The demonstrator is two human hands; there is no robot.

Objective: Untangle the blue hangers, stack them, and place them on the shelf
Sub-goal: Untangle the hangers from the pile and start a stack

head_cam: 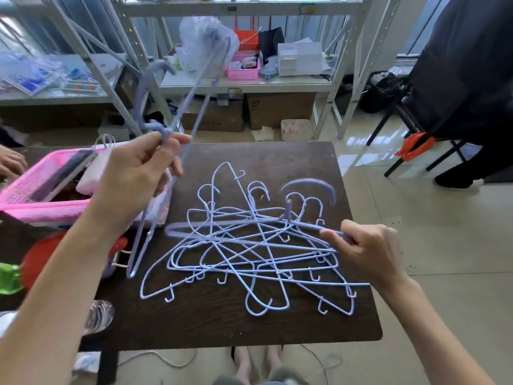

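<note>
The left hand (136, 173) is raised above the dark wooden table (277, 323), its fingers (177, 140) curled shut around the hook ends of a small bunch of pale blue wire hangers (194, 87). From the pinching fingertips the held hangers fan out two ways: long bars run up and away toward the white metal shelf (249, 81) beyond the table, and other bars drop below the palm toward the table's left part, ending near a red round object (41, 257).

The right hand (366, 251) is low at the table's right edge, its fingers (333, 234) closed on a bar of the tangled heap of pale blue wire hangers (244, 245). The heap lies flat on the table to the left of those fingertips, spreading between the two hands, with hooks pointing away from the person and small notched ends toward them. One thicker, fuzzy blue hook (308, 187) rises just beyond the right fingers.

Under and behind the left hand sits a pink plastic mesh basket (36, 190) holding a dark flat item and white packets. A clear plastic bottle (97, 315) lies beneath the left forearm. On the shelf, past the raised hangers, stand a crumpled clear plastic bag (202, 43) and a smaller pink basket (241, 70).
</note>
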